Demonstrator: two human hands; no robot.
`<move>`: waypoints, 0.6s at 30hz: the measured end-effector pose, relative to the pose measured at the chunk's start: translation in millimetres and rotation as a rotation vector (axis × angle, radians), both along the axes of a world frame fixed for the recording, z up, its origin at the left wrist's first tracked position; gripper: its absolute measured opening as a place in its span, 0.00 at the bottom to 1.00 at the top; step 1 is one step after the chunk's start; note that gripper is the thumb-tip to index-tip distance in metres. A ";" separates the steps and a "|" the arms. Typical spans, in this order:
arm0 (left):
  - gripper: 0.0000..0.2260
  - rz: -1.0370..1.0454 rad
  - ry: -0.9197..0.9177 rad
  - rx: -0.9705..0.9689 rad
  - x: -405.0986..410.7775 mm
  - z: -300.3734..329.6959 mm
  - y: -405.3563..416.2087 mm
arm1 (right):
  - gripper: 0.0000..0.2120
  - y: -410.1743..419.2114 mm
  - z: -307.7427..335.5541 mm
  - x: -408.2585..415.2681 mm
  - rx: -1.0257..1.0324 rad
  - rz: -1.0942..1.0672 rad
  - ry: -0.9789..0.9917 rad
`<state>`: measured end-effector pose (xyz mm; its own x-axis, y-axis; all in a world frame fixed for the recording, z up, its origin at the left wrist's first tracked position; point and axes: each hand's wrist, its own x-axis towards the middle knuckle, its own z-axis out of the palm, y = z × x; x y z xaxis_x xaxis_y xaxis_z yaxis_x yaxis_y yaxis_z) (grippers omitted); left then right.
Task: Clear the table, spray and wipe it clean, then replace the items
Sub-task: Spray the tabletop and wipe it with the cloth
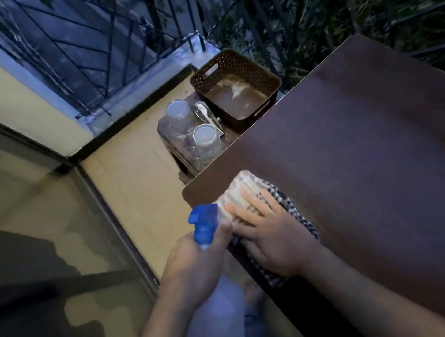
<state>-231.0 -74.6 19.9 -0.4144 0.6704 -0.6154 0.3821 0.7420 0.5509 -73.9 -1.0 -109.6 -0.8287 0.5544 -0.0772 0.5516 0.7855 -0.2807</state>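
Left hand point(197, 266) gripping spray bottle point(218, 303) neck beside table's near-left corner; right hand point(273, 239), fingers spread, pressing checked cloth point(249, 193) onto brown table point(367, 150). Glasses point(206, 139), basket point(236, 88) sitting far left.

No readable text, label, brand or number anywhere; spray bottle point(215, 323) surface plain, dim, blurred.

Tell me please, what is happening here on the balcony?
A person is wiping a brown table. The right hand presses a cloth flat near the table's corner, while the left hand grips a spray bottle beside the edge. The cleared items wait on a low stool past the table: a brown basket, two upturned glasses and a metal piece I cannot identify.
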 end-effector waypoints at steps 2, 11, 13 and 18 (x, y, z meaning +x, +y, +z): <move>0.30 0.033 0.026 -0.035 -0.1 -2.9 -8.9 | 0.29 -33.2 3.4 29.6 -0.007 0.051 -0.029; 0.30 0.099 0.016 0.077 16.9 5.2 -42.3 | 0.31 -106.5 -5.7 88.0 0.022 0.107 -0.100; 0.29 0.089 0.042 0.095 21.7 5.9 -47.1 | 0.30 -93.7 0.5 58.2 -0.034 0.030 -0.021; 0.30 0.017 0.048 0.068 39.8 17.3 -44.8 | 0.28 -43.1 5.3 4.0 -0.014 -0.121 -0.008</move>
